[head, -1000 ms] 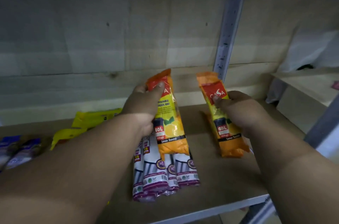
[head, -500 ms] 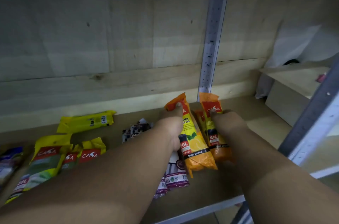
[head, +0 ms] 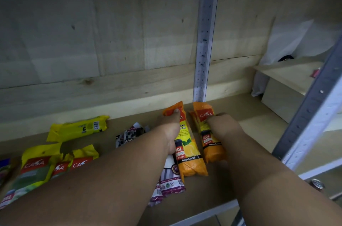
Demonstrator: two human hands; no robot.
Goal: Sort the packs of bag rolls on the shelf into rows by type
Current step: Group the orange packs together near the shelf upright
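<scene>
The left hand [head: 171,129] holds an orange pack [head: 187,144]. Its thumb lies across the top of the pack and the other fingers curl round behind it. The pack reads "Lemon Scented" near its low end. That end lies over some white and purple packs [head: 171,181], which rest on the shelf [head: 203,194] close to the front edge.

The right hand [head: 224,129] holds a second orange pack [head: 208,133]. Its fingers are bent over the pack's right side. This pack has a red "CASA" label at the top. It sits just beside the first one, on its right, and the two point the same way. Another bit of orange shows between them, but I cannot tell what it is.

Both orange packs are near the back of the shelf, in front of a gray metal post [head: 204,44]. The back wall [head: 92,40] is pale wood.

To the left of the left arm is a black and white pack [head: 129,134]. Farther left, one yellow pack [head: 79,127] lies on its side near the wall. More yellow packs with red labels [head: 61,164] lie near the front at the left. A blue pack [head: 4,163] peeks in at the left edge.

On the right, past a second gray post [head: 312,111], there is another wooden shelf [head: 288,75].
</scene>
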